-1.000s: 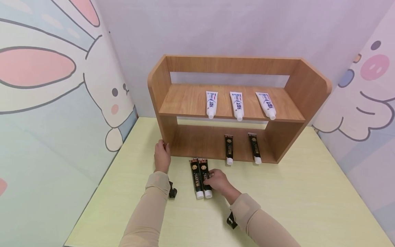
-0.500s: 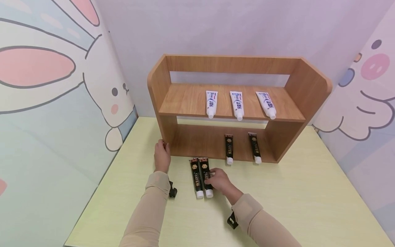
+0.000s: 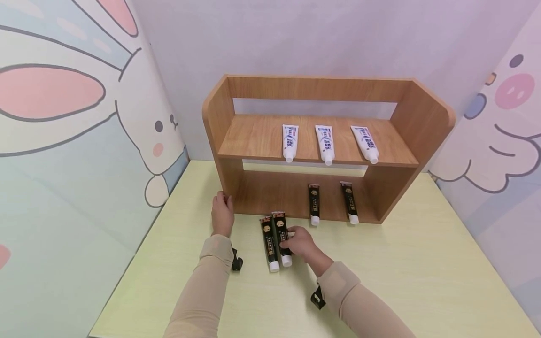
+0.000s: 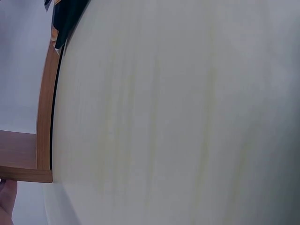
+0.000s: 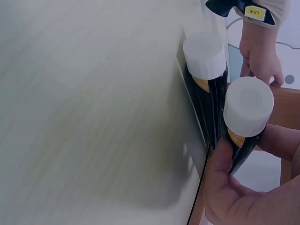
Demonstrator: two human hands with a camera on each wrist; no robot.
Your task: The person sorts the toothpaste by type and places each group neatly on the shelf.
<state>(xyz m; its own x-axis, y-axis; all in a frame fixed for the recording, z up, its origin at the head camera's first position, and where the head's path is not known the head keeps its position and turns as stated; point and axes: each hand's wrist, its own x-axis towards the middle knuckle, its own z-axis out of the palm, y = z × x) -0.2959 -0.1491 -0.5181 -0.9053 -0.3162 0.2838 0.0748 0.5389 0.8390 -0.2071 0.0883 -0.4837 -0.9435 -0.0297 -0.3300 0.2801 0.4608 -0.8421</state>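
Observation:
My right hand (image 3: 301, 243) pinches a black toothpaste tube (image 3: 280, 224) with a white cap between thumb and fingers. A matching black toothpaste tube (image 3: 268, 240) lies just left of it on the table. In the right wrist view the held tube's white cap (image 5: 248, 107) faces the camera, with the other cap (image 5: 204, 55) close beside it. My left hand (image 3: 222, 215) grips the lower front of the left side panel (image 3: 230, 180) of a wooden shelf. Only part of a finger (image 4: 6, 199) shows against the panel in the left wrist view.
On the upper board (image 3: 258, 136) lie three white toothpaste tubes, caps forward. Two more black tubes (image 3: 313, 202) rest on the lower board (image 3: 274, 190), right of centre. The shelf stands on a pale yellow table (image 3: 405, 277) between printed walls.
The right hand has shifted the held black tube slightly forward toward the shelf, and its cap now sits ahead of its neighbour's. The left hand stays at the panel.

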